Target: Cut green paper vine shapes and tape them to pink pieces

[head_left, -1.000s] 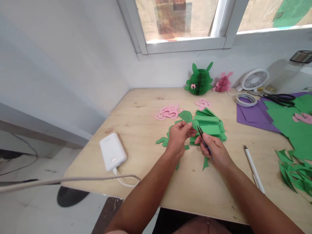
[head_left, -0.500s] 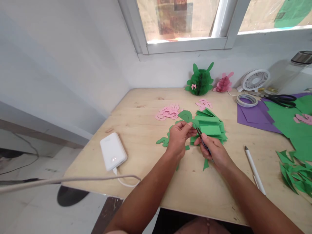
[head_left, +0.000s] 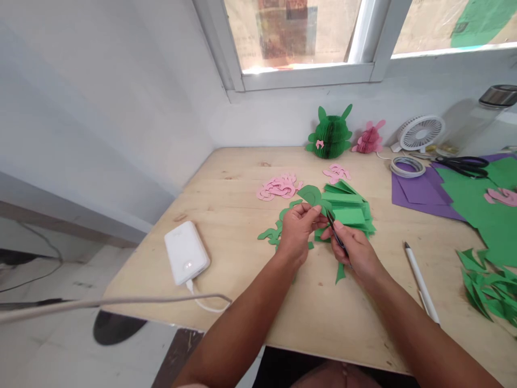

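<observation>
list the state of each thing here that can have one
small scissors: held in right hand
curved green piece: pinched in left hand
power bank: cable plugged in
bottle: lid on
fan: standing, spin unclear
black scissors: lying down
pen: lying down
folded green paper: pleated

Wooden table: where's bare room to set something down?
Bare tabletop: between white rectangular power bank and curly pink paper cutouts; between folded green paper and slim white pen. Crowded: around both hands; far right, black scissors, purple paper, green paper scraps.
</observation>
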The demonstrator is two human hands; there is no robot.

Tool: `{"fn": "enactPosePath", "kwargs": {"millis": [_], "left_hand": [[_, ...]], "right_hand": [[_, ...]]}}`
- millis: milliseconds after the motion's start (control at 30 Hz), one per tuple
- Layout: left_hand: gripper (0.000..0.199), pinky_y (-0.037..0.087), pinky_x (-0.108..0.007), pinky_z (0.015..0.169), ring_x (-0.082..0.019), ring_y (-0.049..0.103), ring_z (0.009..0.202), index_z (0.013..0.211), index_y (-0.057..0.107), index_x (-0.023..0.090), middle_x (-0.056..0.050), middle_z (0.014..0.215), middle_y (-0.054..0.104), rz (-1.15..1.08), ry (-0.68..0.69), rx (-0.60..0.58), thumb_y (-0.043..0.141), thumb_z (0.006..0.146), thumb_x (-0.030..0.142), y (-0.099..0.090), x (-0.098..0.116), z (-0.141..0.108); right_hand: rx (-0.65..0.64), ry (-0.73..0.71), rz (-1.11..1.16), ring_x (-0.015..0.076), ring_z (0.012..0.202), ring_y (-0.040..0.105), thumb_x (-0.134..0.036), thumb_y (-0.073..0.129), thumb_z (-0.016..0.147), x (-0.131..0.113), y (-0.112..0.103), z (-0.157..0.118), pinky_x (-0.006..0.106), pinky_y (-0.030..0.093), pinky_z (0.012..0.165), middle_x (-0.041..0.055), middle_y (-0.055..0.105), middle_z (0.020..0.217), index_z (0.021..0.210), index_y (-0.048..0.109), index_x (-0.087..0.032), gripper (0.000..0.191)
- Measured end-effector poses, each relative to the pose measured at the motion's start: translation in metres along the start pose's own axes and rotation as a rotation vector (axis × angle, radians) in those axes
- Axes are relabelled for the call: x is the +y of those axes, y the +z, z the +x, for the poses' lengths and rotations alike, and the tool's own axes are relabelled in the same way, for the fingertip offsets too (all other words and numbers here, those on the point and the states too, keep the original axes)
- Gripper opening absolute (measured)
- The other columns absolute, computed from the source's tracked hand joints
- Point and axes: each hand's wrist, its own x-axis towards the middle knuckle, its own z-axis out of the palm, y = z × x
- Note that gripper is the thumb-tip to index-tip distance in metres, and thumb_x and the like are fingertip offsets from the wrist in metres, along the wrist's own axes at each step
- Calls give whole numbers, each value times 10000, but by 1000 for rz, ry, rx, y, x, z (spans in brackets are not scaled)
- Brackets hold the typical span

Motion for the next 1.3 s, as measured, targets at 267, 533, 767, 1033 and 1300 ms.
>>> {"fn": "enactPosePath", "kwargs": {"millis": [267, 533, 767, 1033, 1300], "left_hand": [[276, 502, -266, 633, -110, 590, 540, 621, 515, 155, 9, 552, 598, 7, -23, -24, 752, 624, 298, -1, -2, 1], [284, 503, -266, 649, -107, 591, 544, 597, 522, 153, 22, 542, 584, 7, -39, -42, 763, 609, 302, 0, 2, -2], [270, 504, -260, 638, -97, 580, 525, 584, 523, 151, 28, 528, 575, -4, -37, -57, 758, 606, 282, 0, 2, -2], [273, 502, -257, 634, -98, 579, 522, 577, 524, 153, 26, 527, 580, -9, -42, -53, 765, 592, 281, 1, 3, -3], [290, 499, -261, 636, -97, 576, 512, 580, 521, 155, 19, 526, 589, 8, -55, -56, 772, 585, 301, 0, 4, -3]], "right_hand": [[11, 29, -15, 47, 353, 231, -684, 586, 722, -3, -1, -1, 204, 141, 366, -75, 357, 387, 713, 618, -136, 549], [42, 32, -11, 50, 340, 225, -683, 603, 701, -3, 0, 0, 208, 129, 361, -75, 354, 373, 686, 607, -144, 539], [49, 32, -19, 47, 335, 226, -681, 608, 702, -3, 0, 0, 206, 132, 361, -77, 353, 364, 685, 610, -143, 539], [49, 31, -4, 41, 332, 221, -661, 614, 716, 0, -1, 0, 205, 137, 360, -79, 347, 357, 682, 619, -138, 524], [54, 38, -4, 41, 336, 217, -668, 621, 703, -3, 0, -1, 204, 129, 364, -82, 343, 361, 684, 614, -138, 531]]}}
